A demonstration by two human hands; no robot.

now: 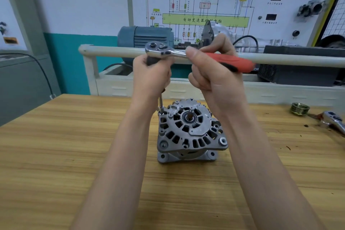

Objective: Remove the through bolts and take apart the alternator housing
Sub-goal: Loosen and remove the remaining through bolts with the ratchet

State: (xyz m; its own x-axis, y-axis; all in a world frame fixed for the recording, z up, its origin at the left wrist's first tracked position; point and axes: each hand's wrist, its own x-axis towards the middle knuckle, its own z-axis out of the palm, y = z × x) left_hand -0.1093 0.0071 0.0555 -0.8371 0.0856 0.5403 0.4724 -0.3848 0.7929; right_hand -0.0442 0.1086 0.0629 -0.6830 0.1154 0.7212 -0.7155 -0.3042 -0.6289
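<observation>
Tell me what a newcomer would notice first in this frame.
Two hands raised mid-frame work a ratchet: the right hand grips its red handle, the left hand holds the extension below its head. The extension drops to a bolt at the far left edge of the alternator, which stands on the wooden table. A pulley and a second ratchet lie at far right.

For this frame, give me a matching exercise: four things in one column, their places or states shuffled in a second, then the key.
Things:
1. grey cast-metal alternator
2. red-handled chrome ratchet wrench
3. brass-coloured grooved pulley
4. left hand

Places or states:
A. lying on the wooden table, far right
B. gripping the extension under the ratchet head
C. standing mid-table, shaft end up
D. held level above the table, handle in the right hand

Pairs: 1-C, 2-D, 3-A, 4-B
</observation>
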